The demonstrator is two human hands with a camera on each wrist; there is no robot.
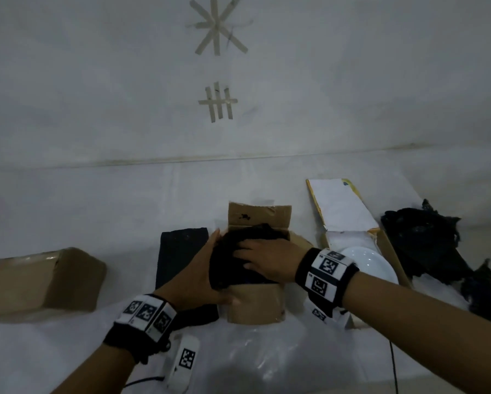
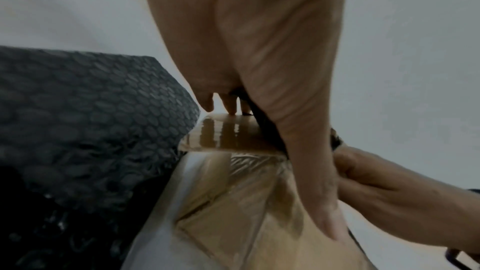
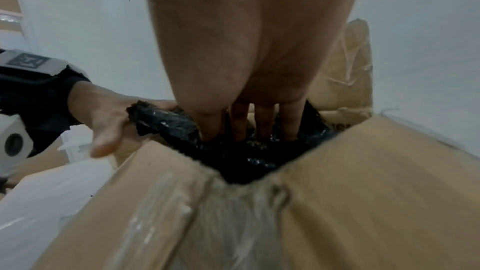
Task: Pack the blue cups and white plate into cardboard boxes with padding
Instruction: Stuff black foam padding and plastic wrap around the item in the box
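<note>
box contents (image 1: pixel 253 302): hidden under black padding (image 1: pixel 238 260) | white plate (image 1: pixel 372 263): partly behind right wrist

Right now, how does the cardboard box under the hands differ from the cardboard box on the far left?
The middle box stands open with its back flap up; the left box is closed. Black padding fills the middle box's top, while no padding shows on the left box. The left hand and right hand press on the middle box's padding; nothing touches the left box. Both are brown cardboard on the white-covered table.
</note>
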